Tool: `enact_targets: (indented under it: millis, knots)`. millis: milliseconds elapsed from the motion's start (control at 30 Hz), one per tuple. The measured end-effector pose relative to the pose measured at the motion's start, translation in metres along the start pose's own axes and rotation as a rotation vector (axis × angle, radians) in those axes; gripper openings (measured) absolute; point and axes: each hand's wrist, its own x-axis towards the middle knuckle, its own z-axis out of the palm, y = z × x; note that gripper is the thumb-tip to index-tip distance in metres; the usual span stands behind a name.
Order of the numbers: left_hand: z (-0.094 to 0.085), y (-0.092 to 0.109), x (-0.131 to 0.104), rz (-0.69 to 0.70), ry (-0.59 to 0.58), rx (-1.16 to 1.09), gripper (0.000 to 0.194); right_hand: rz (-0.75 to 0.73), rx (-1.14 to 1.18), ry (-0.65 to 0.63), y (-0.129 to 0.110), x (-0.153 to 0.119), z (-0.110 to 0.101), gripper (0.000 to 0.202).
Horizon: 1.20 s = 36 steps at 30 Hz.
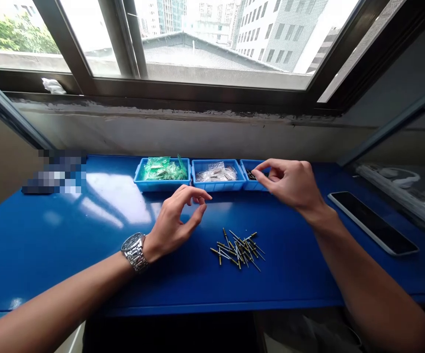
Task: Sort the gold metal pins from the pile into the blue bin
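My left hand, with a metal watch at the wrist, hovers above the table left of centre. Its thumb and fingers are curved and apart, with nothing between them. My right hand is at the right-hand blue bin, partly covering it. Thumb and index fingertip come together there in a pinch; whatever they hold is too small to make out. Dark small pieces show inside that bin. Between my forearms lies a loose pile of blind rivets, with thin silvery pins and yellowish bodies.
A blue bin of green plastic packets and another blue bin of clear packets stand along the back of the blue table. A phone lies at the right. Behind the table are a wall and a window.
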Motion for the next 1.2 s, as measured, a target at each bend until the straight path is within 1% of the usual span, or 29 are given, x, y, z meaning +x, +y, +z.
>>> enact_targets:
  millis: [33,100,167,200,233,267,300,367,533,733,867,967,1100,1200]
  knots:
    - [0.0,0.0,0.0,-0.004,-0.005,0.002,0.013,-0.047,0.086,-0.106,-0.006,-0.002,0.0,0.024]
    - [0.0,0.0,0.0,-0.011,-0.017,0.007,0.012,-0.133,0.248,-0.381,-0.017,-0.006,0.0,0.022]
    - [0.0,0.0,-0.001,-0.016,-0.03,0.006,0.012,-0.189,0.342,-0.651,-0.025,-0.01,0.002,0.02]
    - [0.0,0.0,-0.001,-0.016,-0.035,0.003,0.013,-0.208,0.355,-0.753,-0.029,-0.012,0.004,0.019]
    - [0.0,0.0,-0.001,-0.016,-0.038,0.0,0.012,-0.223,0.354,-0.823,-0.032,-0.013,0.005,0.019]
    - [0.0,0.0,-0.001,-0.015,-0.041,-0.002,0.012,-0.235,0.344,-0.863,-0.034,-0.015,0.007,0.02]
    - [0.0,0.0,-0.001,-0.015,-0.043,-0.004,0.012,-0.244,0.327,-0.878,-0.037,-0.016,0.008,0.022]
    - [0.0,0.0,0.0,-0.015,-0.043,-0.007,0.012,-0.261,0.281,-0.87,-0.042,-0.019,0.011,0.025]
    - [0.0,-0.001,0.0,-0.023,-0.056,-0.008,0.013,-0.298,0.143,-0.839,-0.051,-0.026,0.017,0.018]
    - [0.0,0.0,0.0,-0.022,-0.061,-0.01,0.013,-0.318,0.1,-0.763,-0.056,-0.028,0.024,0.013]
    - [0.0,0.0,0.0,-0.015,-0.065,-0.015,0.014,-0.298,0.088,-0.729,-0.055,-0.026,0.026,0.016]
    - [-0.001,0.0,0.001,-0.022,-0.069,-0.016,0.014,-0.29,0.061,-0.742,-0.051,-0.024,0.025,0.014]
    - [-0.001,-0.001,0.001,-0.022,-0.073,-0.002,0.012,-0.284,0.082,-0.803,-0.047,-0.024,0.026,0.009]
    - [-0.001,-0.001,0.002,-0.011,-0.067,0.027,0.012,-0.301,0.067,-0.802,-0.045,-0.025,0.029,0.009]
